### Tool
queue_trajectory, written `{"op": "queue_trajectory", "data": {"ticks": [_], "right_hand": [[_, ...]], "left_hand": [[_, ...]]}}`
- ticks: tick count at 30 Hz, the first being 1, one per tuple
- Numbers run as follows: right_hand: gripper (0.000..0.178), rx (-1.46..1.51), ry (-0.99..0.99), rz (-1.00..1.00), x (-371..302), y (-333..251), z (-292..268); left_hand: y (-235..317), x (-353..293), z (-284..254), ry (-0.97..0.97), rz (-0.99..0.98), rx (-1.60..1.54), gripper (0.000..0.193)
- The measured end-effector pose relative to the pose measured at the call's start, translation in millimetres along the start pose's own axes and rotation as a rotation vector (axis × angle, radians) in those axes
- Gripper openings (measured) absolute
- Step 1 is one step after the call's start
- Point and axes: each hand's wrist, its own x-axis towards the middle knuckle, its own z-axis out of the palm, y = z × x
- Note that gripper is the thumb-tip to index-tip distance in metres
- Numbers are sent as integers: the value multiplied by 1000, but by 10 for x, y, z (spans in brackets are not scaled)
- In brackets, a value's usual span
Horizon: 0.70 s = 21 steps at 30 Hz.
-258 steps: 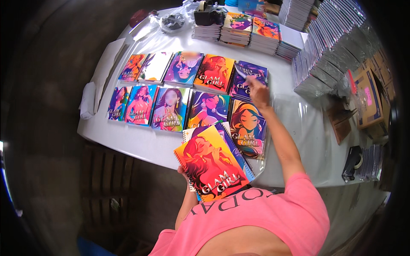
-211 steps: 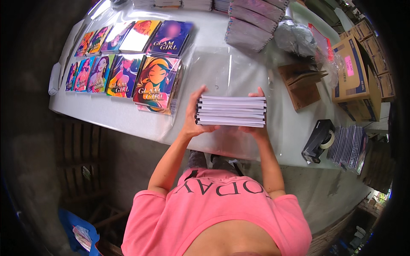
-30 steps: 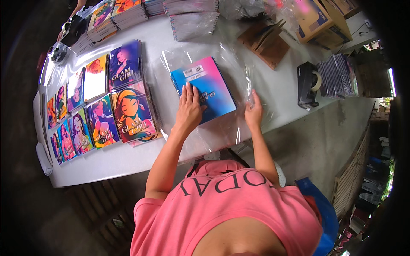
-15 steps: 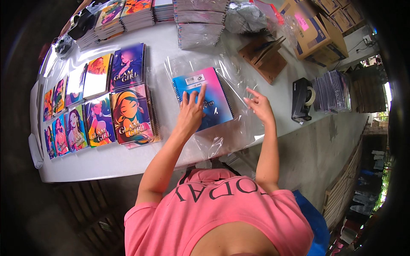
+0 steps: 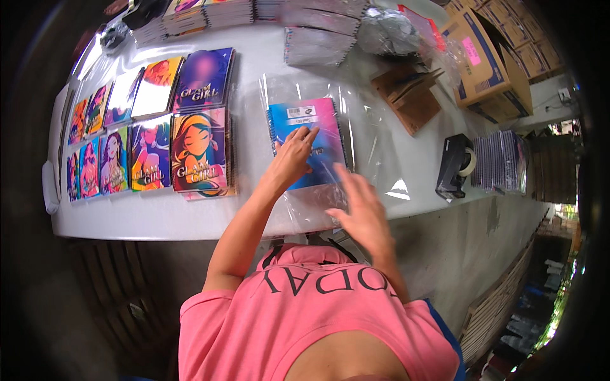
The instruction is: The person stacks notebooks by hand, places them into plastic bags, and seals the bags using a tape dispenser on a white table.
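A spiral notebook [image 5: 323, 147] with a blue-to-pink back cover lies in front of me, a white label near its far edge. It rests on a wide sheet of clear plastic film [image 5: 372, 164] that spreads past its edges. My left hand [image 5: 294, 154] is laid on the middle of the cover, fingers stretched out and holding nothing. Beside the notebook's near right corner is my right hand [image 5: 362, 213], slightly smeared by motion. Its thumb and fingers are apart, with nothing seen in them.
Rows of colourful notebooks [image 5: 200, 151] stand left on the white table [image 5: 146, 222]. Wrapped stacks [image 5: 318, 47] are at the back. On the right are a brown wooden stand [image 5: 410, 105], a black tape dispenser [image 5: 452, 168], a notebook stack [image 5: 495, 162] and a cardboard box [image 5: 492, 82].
My right hand has swung inward and nearer to me, toward the notebook's near right corner. My left hand stays on the cover. The whole view has shifted a little.
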Motion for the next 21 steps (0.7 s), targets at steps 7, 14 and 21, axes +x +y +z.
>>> {"op": "queue_trajectory", "data": {"ticks": [7,14,21], "right_hand": [[65,876,-382,-67,594,741,-168],[77,922,-94,218,2589,894,58],[62,975,-107,-399,2721,300,-486]], "left_hand": [[44,-80,-9,1,-44,6,94],[63,-84,-37,-7,13,45,88],[21,-167,29,-7,-16,75,83]]}}
